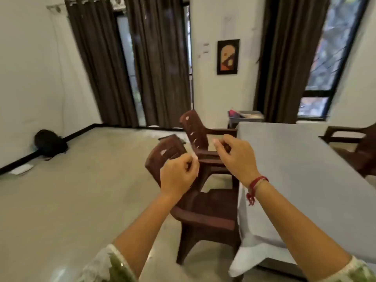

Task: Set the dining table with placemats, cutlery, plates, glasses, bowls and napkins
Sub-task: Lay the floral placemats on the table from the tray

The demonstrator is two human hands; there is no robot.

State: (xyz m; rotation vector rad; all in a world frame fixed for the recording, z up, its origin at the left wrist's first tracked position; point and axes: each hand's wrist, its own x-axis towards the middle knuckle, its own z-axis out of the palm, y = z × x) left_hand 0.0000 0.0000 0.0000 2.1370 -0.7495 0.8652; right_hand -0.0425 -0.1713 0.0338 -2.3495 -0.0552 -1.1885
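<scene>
The dining table [301, 171] stands at the right under a pale grey cloth, and nothing lies on the part I can see. My left hand [179, 177] is raised in front of the nearest brown chair's back, fingers curled into a loose fist with nothing visible in it. My right hand [237, 157] hovers near the table's left edge with a red thread on its wrist. Its fingers are also curled, with nothing visible in them. No placemats, cutlery, plates, glasses, bowls or napkins show on the table.
Two brown plastic chairs [203, 208] [195, 129] stand along the table's left side, and another [354, 147] on the right. A grey tray of items [247, 117] stands beyond the far end. A black bag [49, 142] lies by the left wall.
</scene>
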